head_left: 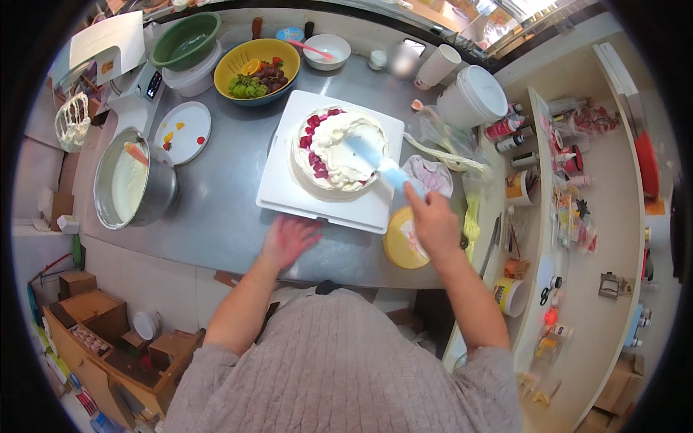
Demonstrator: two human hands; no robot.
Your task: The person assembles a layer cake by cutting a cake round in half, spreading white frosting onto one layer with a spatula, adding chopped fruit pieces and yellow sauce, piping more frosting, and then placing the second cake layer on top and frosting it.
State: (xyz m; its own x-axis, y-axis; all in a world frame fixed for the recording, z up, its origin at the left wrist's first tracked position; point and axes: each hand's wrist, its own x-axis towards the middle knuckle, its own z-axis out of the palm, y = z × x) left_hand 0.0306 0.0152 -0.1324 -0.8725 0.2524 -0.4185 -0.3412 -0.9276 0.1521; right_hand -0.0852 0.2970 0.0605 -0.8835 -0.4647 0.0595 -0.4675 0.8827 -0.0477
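Note:
My right hand (437, 227) is closed round the handle of a light-blue spatula (392, 175). The spatula's blade lies over the white cream on top of a round cake (308, 177). Dark red fruit cubes (312, 144) show along the cake's left side, and a few peep out at its lower right edge. Under the cake is a square white board (289, 196). My left hand (291, 242), empty and with fingers spread, lies by the board's near edge; whether it touches the board I cannot tell.
Left stand a metal bowl of cream (167, 184), a mixer whisk (73, 124) and a white plate (195, 148). Behind are a yellow fruit bowl (287, 66) and a white bowl (326, 61). Right are a white bucket (473, 97), a yellow round container (398, 249) and crowded shelves (538, 108).

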